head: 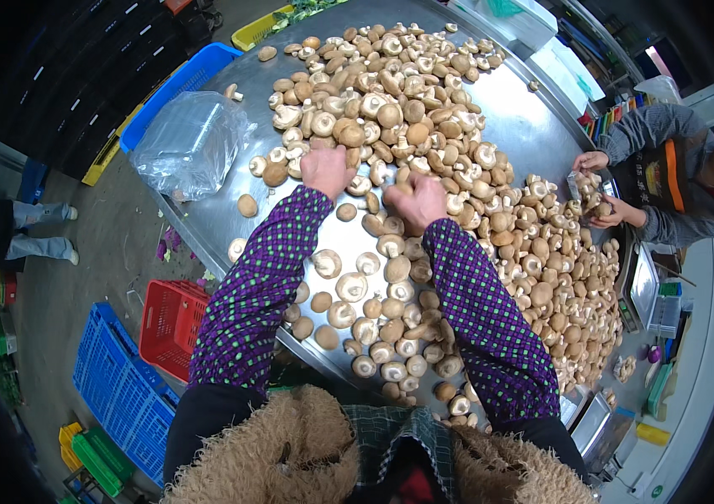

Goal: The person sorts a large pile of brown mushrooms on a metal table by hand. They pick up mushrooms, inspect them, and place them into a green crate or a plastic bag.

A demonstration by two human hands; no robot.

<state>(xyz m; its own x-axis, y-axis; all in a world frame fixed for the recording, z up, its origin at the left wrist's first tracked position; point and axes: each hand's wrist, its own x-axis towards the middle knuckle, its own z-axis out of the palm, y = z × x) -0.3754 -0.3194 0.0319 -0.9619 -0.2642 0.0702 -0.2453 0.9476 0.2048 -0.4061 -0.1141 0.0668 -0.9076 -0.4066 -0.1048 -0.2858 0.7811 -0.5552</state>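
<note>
A large heap of brown-capped shiitake mushrooms [414,113] is spread over a stainless steel table [514,107]. My left hand [327,170] reaches to the heap's near edge, its curled fingers against mushrooms; the fingertips are hidden. To its right, my right hand [419,203] is curled low over the table, apparently around a mushroom [402,187] that shows between finger and thumb. Between my forearms lie looser mushrooms [352,287], several with stems up. Purple checked sleeves cover both forearms.
A clear plastic bag [190,145] stands at the table's left edge by a blue crate [174,88]. Below sit a red basket [171,327] and blue crates [117,384]. On the right, a co-worker's hands [612,211] hold bagged mushrooms. Another person's legs [42,230] show far left.
</note>
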